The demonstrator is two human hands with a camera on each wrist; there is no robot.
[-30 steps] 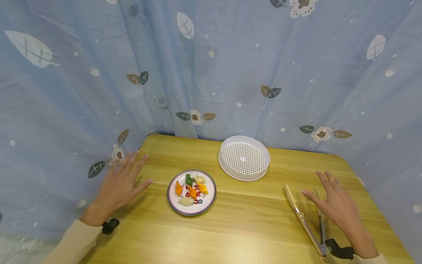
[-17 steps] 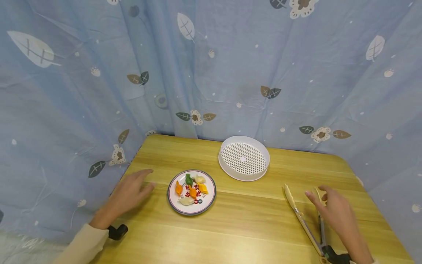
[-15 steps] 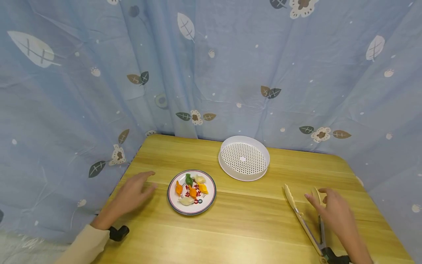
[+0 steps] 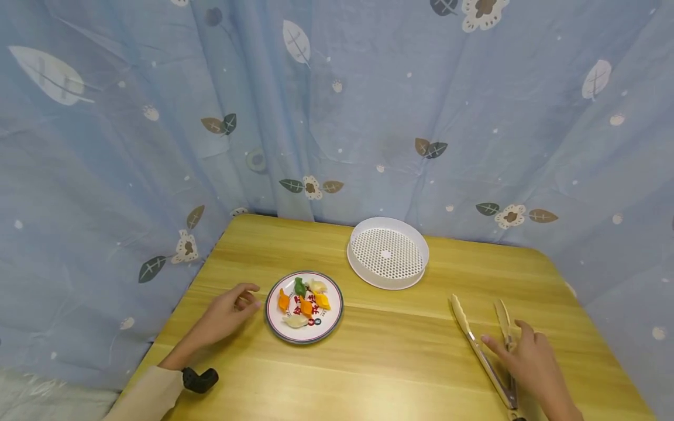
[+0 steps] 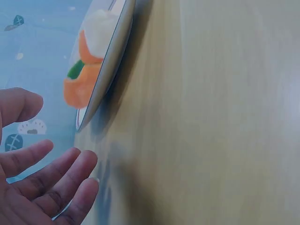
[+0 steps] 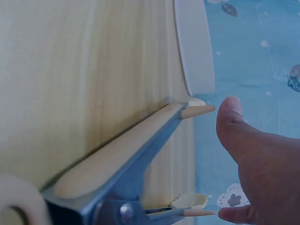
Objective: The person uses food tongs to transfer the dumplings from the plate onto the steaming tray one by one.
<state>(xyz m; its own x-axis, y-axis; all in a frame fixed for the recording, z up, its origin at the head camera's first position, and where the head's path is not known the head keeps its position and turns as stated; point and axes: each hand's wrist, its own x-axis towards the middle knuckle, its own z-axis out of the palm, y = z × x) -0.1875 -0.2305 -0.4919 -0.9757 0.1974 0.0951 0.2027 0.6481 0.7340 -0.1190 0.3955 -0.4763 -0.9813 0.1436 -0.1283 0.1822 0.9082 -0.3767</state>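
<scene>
My left hand [image 4: 226, 316] hovers just left of a round plate [image 4: 274, 328], thumb and loosely bent fingers pointing at its rim. Several dumpling-shaped pieces lie on the plate: an orange dumpling [image 4: 306, 308], a green dumpling [image 4: 300, 286], a yellow dumpling [image 4: 322, 300] and a whitish dumpling [image 4: 296, 321] among them. In the left wrist view the fingers [image 5: 61, 183] are spread apart, short of the plate. My right hand [image 4: 529, 359] is over the spread tongs [image 4: 484, 358], thumb and fingers apart around the right arm. In the right wrist view a gap separates the thumb from the tongs.
A white round steamer basket [image 4: 386, 279] with a perforated bottom stands at the back middle of the wooden table [image 4: 368, 362]. A blue patterned curtain [image 4: 337, 105] hangs close behind the table and along its sides.
My left hand has come down and moved right toward the plate, its fingers bending. The right hand has lowered over the tongs. Plate, basket and tongs stay in place.
</scene>
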